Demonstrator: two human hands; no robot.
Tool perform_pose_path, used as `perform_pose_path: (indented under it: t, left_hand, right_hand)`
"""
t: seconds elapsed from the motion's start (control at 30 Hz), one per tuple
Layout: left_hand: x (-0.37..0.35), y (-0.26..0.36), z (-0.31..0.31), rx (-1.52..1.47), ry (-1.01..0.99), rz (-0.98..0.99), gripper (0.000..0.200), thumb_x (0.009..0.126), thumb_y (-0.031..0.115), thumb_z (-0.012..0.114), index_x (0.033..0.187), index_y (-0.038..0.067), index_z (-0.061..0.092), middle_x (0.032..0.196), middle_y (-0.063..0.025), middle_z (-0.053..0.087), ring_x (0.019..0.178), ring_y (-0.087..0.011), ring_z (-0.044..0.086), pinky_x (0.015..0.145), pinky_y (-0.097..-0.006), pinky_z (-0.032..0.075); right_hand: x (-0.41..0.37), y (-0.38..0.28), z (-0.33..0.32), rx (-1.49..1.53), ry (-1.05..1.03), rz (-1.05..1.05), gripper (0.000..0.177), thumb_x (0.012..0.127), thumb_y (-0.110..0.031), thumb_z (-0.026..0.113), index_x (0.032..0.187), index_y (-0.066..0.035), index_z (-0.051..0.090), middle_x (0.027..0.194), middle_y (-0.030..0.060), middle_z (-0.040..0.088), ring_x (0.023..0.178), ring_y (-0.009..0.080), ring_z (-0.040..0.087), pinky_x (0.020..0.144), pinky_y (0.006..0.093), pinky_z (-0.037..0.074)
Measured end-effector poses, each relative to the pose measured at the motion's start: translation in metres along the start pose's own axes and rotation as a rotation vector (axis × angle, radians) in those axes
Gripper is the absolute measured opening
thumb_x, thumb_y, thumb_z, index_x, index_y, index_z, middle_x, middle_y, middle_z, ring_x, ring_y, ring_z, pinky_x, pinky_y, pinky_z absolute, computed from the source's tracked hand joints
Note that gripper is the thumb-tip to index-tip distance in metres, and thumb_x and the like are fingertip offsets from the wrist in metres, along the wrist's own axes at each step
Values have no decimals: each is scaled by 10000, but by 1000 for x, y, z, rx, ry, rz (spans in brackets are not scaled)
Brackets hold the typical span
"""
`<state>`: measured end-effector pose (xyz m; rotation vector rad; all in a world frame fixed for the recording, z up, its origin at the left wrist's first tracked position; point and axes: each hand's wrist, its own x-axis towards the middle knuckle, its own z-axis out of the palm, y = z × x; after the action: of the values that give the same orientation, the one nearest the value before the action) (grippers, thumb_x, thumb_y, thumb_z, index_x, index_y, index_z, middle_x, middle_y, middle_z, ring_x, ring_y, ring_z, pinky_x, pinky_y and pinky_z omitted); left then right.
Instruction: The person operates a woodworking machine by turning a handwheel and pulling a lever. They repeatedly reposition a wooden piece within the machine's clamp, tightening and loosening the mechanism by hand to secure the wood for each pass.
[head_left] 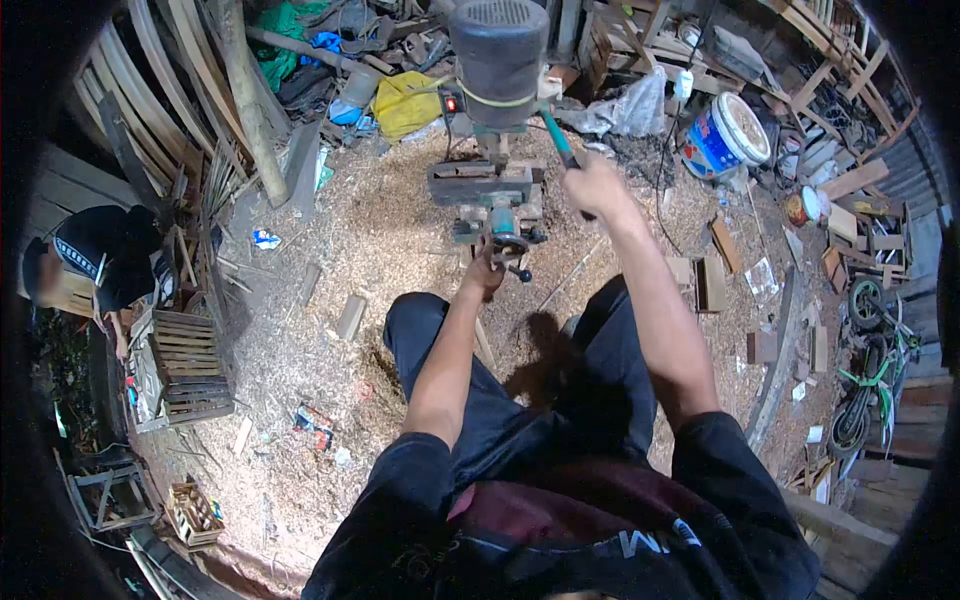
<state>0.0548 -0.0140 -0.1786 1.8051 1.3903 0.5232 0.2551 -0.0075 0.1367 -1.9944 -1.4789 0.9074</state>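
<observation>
In front of me stands a mortising machine (497,60) with a dark motor housing and a lit red switch. My right hand (597,188) is closed around the dark grip of its green lever (556,135), right of the motor. Below, my left hand (485,274) is at the left side of the handwheel (508,244), its fingers curled against it. A wooden workpiece (470,170) appears to sit in the vise (480,188) under the machine's head. Where the tool meets the wood is too small to make out.
Wood shavings (290,340) cover the ground. At left, another person (105,250) bends near a slatted wooden crate (190,370). A paint bucket (725,137), a yellow sack (408,105) and wood scraps lie around. A green bicycle (870,365) leans at right.
</observation>
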Motion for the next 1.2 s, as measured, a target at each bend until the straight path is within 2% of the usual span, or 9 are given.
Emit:
perform_pose_path:
  t: [0.13,0.27,0.43,0.57,0.73,0.8,0.9,1.03,1.2]
  left_hand:
    - [5,2,-10,40,9,-20,888,839,203,628,1517,135,58,1539,-231,153,1391,-356,269,1122,-357,295]
    - [-7,8,-12,-8,-51,-69,852,837,183,626,1511,104,111,1537,-227,172,1389,-357,276,1122,-361,288]
    - [-1,6,-14,44,41,5,799,839,162,620,1496,70,173,1476,-244,314,1338,-368,366,1086,-376,335]
    - [8,0,-9,-25,36,-37,762,846,162,608,1487,59,210,1438,-250,375,1324,-373,386,1077,-384,342]
    - [2,18,-19,-159,58,-62,701,879,206,571,1475,45,239,1428,-261,386,1331,-362,386,1085,-357,323]
    - [-4,5,-8,-165,121,-1,705,887,195,566,1482,49,218,1444,-260,364,1350,-358,360,1095,-346,303]
    - [-10,2,-8,-241,66,-26,717,902,124,551,1503,104,161,1492,-227,305,1387,-334,299,1123,-343,261]
    - [-10,1,-14,-183,70,7,706,899,80,549,1499,101,177,1479,-229,326,1379,-320,319,1122,-333,269]
    - [-1,-15,-7,-184,65,37,703,894,47,539,1497,73,177,1489,-219,319,1388,-283,309,1126,-321,252]
  right_hand:
    - [21,5,-1,149,-61,-107,384,726,-129,533,1006,129,584,823,251,654,766,337,658,719,415,494]
    - [30,-20,-32,602,-324,41,291,792,-215,642,972,-20,523,795,136,606,706,227,636,629,372,528]
    - [66,-63,-82,737,-331,-228,488,993,-556,246,1148,-157,481,1093,189,603,1009,270,611,840,439,512]
    - [96,-86,-86,752,-76,-300,675,977,-596,137,1507,-178,135,1201,196,571,1063,296,583,958,462,423]
    - [117,-1,-8,439,53,-432,596,973,-561,362,1187,-51,582,1010,97,641,901,213,597,817,373,475]
    - [114,89,73,315,-51,-265,612,931,-480,511,1278,23,539,1212,224,607,1079,338,610,914,430,474]
    - [62,205,166,-133,-89,-60,602,907,-463,531,1235,42,528,1132,305,594,1072,424,581,899,463,469]
    - [25,235,258,-65,-118,-1,692,908,-530,504,1077,139,550,1018,381,584,999,506,574,876,505,461]
    - [22,239,263,-23,20,-36,401,923,-305,516,981,89,561,926,342,616,889,496,602,783,552,473]
